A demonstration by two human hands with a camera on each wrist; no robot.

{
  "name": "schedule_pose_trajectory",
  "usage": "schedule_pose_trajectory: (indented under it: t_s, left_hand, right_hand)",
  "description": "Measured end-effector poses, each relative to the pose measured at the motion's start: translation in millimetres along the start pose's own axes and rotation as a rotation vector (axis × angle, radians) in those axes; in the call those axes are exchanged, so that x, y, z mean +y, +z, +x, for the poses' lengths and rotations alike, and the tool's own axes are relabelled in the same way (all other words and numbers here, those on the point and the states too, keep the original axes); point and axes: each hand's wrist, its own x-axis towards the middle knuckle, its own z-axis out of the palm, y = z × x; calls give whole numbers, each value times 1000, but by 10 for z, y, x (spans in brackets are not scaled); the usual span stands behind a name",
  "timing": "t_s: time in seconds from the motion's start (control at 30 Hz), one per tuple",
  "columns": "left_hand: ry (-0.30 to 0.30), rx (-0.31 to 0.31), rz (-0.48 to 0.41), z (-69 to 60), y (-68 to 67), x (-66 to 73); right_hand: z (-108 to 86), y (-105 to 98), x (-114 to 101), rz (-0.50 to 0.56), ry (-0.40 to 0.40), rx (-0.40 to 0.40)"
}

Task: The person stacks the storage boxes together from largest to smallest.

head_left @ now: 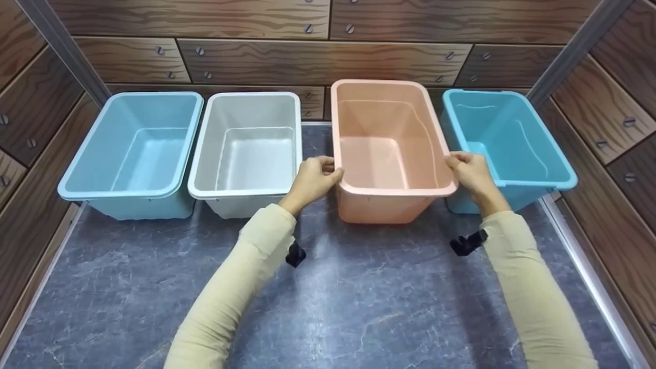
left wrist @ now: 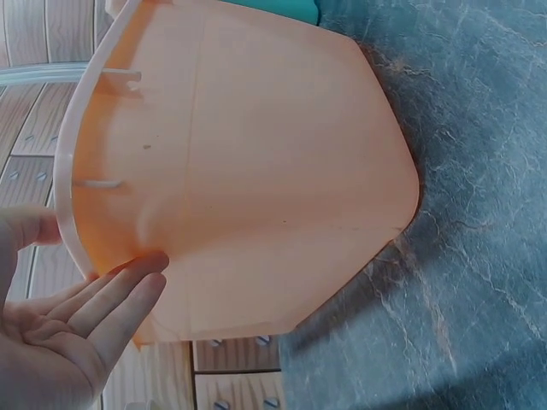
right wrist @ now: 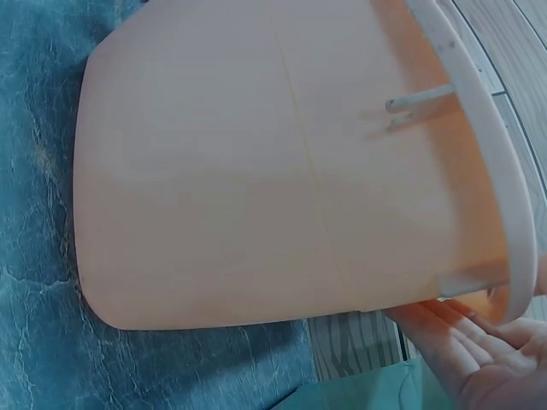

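Nearest, my sleeved forearms [head_left: 533,297] reach over the table [head_left: 359,307] — I judge matched effort best, lest the peach bin [head_left: 379,209] skew. Next, left hand [head_left: 313,177] pinches that bin's near-left rim, fingertips against the outer wall; right hand [head_left: 470,171] grips its near-right rim, fingers below the lip. Suggest both holds level — uneven squeezing could flex the rim. Bin lies between grey bin [head_left: 241,206] and teal bin [head_left: 512,120]; I'd guard right-knuckle clearance. Farthest, plank-patterned wall [head_left: 400,61].
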Motion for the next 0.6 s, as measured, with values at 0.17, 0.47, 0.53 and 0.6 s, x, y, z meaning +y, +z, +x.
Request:
schedule_pose_trajectory:
  t_s: [0.17,0.47,0.53,0.6]
  left_hand:
    - [1,-2,-7,-1,9,-5]
    - [3,-3,11,-45,-35,-5]
    - [1,-2,9,-59,-47,-12]
    - [-3,-4,-2,-73,-57,-20]
  right_hand:
    - [-9,1,1,-5,-6,9]
    - [-38,17,-9,39,-16,1]
    - [-44,27,-14,37,-18,-4]
    - [-52,38,-18,31,-20,-6]
